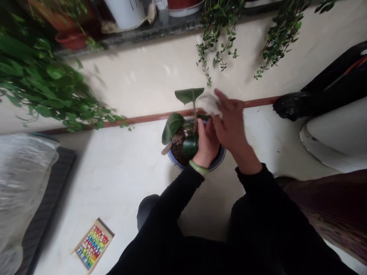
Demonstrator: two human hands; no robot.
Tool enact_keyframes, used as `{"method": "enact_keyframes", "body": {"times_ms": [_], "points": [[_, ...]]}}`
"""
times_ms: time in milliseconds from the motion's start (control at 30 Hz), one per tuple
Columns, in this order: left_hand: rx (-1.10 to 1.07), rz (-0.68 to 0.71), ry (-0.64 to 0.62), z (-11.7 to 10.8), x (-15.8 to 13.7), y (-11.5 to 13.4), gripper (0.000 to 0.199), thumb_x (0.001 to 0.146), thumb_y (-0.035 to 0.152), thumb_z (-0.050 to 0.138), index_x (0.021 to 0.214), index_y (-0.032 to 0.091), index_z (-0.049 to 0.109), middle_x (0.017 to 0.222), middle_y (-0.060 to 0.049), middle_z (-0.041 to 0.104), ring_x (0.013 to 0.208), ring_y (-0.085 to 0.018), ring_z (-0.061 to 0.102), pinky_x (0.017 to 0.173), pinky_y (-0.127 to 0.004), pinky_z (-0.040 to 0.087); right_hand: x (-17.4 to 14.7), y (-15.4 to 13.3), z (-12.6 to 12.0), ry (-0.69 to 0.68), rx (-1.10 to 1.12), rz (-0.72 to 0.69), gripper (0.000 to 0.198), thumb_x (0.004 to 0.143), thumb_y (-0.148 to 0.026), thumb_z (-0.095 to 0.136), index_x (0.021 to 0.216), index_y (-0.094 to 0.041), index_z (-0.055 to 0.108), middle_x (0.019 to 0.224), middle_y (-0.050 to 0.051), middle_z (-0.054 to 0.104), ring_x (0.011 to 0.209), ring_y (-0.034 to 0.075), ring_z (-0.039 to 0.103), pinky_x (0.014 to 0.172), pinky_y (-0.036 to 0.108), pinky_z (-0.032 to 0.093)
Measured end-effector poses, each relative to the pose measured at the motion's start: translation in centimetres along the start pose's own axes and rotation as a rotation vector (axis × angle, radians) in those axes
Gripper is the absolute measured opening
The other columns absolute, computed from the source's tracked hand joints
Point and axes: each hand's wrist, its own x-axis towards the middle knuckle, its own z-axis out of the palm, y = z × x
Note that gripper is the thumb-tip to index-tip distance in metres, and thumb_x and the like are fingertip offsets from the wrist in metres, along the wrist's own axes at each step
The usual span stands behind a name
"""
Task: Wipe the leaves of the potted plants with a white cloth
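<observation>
A potted plant [189, 146] with broad, dark green leaves stands on the floor against the wall, in a blue-and-white pot [175, 162]. My left hand [208, 141], with a pale green bangle at the wrist, reaches in over the pot. Its fingers are closed around a leaf [204, 117], most of which is hidden by the hands. Just above and to the right is my right hand [232, 124], slightly blurred. It presses a crumpled white cloth [209, 104] over that leaf, beside the stem. A light-coloured handle [166, 149] sticks out over the pot's left rim.
Trailing plants [219, 38] hang from the stone ledge [172, 26] above. More foliage [43, 84] spreads at left, over a plastic-covered dark-edged piece [25, 183]. A colourful bead abacus [94, 246] lies on the floor [129, 168]. A white cylindrical container [341, 133] stands at right.
</observation>
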Motion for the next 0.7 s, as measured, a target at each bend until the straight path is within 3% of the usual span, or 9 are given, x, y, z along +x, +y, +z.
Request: {"method": "enact_keyframes", "body": {"times_ms": [100, 167, 267, 333, 433, 533, 600, 633, 700], "points": [[-0.183, 0.101, 0.105, 1.0, 1.2, 0.3, 0.068, 0.12, 0.055, 0.016, 0.159, 0.022, 0.059, 0.162, -0.005, 0.066, 0.167, -0.018, 0.045, 0.142, -0.037, 0.032, -1.4, 0.6, 2.1, -0.109, 0.005, -0.018, 0.047, 0.108, -0.033, 0.046, 0.148, -0.023, 0.071, 0.172, 0.007, 0.056, 0.151, 0.042, 0.053, 0.128, 0.067, 0.042], [-0.219, 0.096, 0.152, 1.4, 1.1, 0.5, 0.068, 0.12, 0.056, 0.017, 0.153, 0.022, 0.066, 0.157, -0.004, 0.069, 0.167, -0.019, 0.046, 0.14, -0.037, 0.034, -2.6, 1.6, 2.4, -0.102, 0.056, -0.068, 0.05, 0.111, -0.035, 0.043, 0.154, -0.026, 0.066, 0.172, 0.005, 0.056, 0.159, 0.04, 0.048, 0.133, 0.066, 0.037], [-0.231, 0.06, 0.115, 1.5, 0.6, 0.2, 0.078, 0.117, 0.064, 0.011, 0.148, 0.026, 0.071, 0.15, -0.005, 0.074, 0.161, -0.022, 0.053, 0.138, -0.039, 0.037, -4.7, 4.0, 1.9, -0.052, 0.122, -0.108, 0.054, 0.114, -0.04, 0.037, 0.162, -0.027, 0.058, 0.175, 0.005, 0.053, 0.164, 0.033, 0.045, 0.138, 0.06, 0.036], [-0.219, 0.042, 0.071, 1.3, 0.2, 0.0, 0.078, 0.114, 0.07, 0.012, 0.153, 0.032, 0.068, 0.148, -0.004, 0.075, 0.156, -0.025, 0.059, 0.135, -0.044, 0.042, -6.4, 6.1, 1.5, -0.036, 0.152, -0.035, 0.057, 0.115, -0.045, 0.035, 0.161, -0.024, 0.059, 0.173, 0.01, 0.055, 0.164, 0.032, 0.047, 0.138, 0.059, 0.038], [-0.154, 0.011, 0.082, 0.5, 0.1, 0.0, 0.075, 0.112, 0.076, 0.019, 0.162, 0.039, 0.06, 0.138, -0.004, 0.078, 0.15, -0.027, 0.063, 0.127, -0.049, 0.048, -8.3, 8.6, 0.8, -0.052, 0.213, 0.227, 0.062, 0.112, -0.058, 0.039, 0.147, -0.017, 0.069, 0.15, 0.021, 0.073, 0.146, 0.037, 0.066, 0.125, 0.062, 0.053], [-0.144, -0.006, 0.1, -0.2, 0.3, 0.2, 0.073, 0.113, 0.075, 0.02, 0.164, 0.039, 0.057, 0.135, -0.004, 0.078, 0.15, -0.027, 0.062, 0.123, -0.05, 0.05, -8.0, 8.5, -0.2, 0.082, 0.21, 0.386, 0.063, 0.112, -0.059, 0.04, 0.145, -0.015, 0.07, 0.139, 0.023, 0.077, 0.133, 0.038, 0.073, 0.115, 0.063, 0.06], [-0.172, -0.009, 0.126, -0.2, 0.5, 0.3, 0.071, 0.114, 0.072, 0.02, 0.16, 0.036, 0.061, 0.137, -0.004, 0.077, 0.15, -0.027, 0.062, 0.12, -0.048, 0.052, -6.4, 6.6, -0.7, 0.155, 0.151, 0.24, 0.055, 0.113, -0.049, 0.041, 0.151, -0.018, 0.066, 0.156, 0.019, 0.069, 0.148, 0.037, 0.064, 0.125, 0.062, 0.053], [-0.191, 0.002, 0.16, -0.1, 0.6, 0.4, 0.07, 0.116, 0.068, 0.018, 0.156, 0.033, 0.064, 0.138, -0.005, 0.077, 0.149, -0.026, 0.062, 0.12, -0.045, 0.052, -5.3, 5.3, -0.8, 0.124, 0.126, 0.105, 0.051, 0.113, -0.042, 0.043, 0.152, -0.021, 0.066, 0.162, 0.015, 0.065, 0.155, 0.035, 0.058, 0.131, 0.06, 0.047], [-0.233, 0.052, 0.233, 0.3, 0.6, 0.6, 0.067, 0.119, 0.054, 0.014, 0.15, 0.027, 0.067, 0.138, -0.006, 0.077, 0.147, -0.022, 0.064, 0.121, -0.038, 0.051, -3.0, 2.6, -0.4, -0.063, 0.096, -0.131, 0.043, 0.11, -0.032, 0.049, 0.145, -0.027, 0.072, 0.159, 0.007, 0.069, 0.159, 0.033, 0.053, 0.135, 0.058, 0.043]]}}
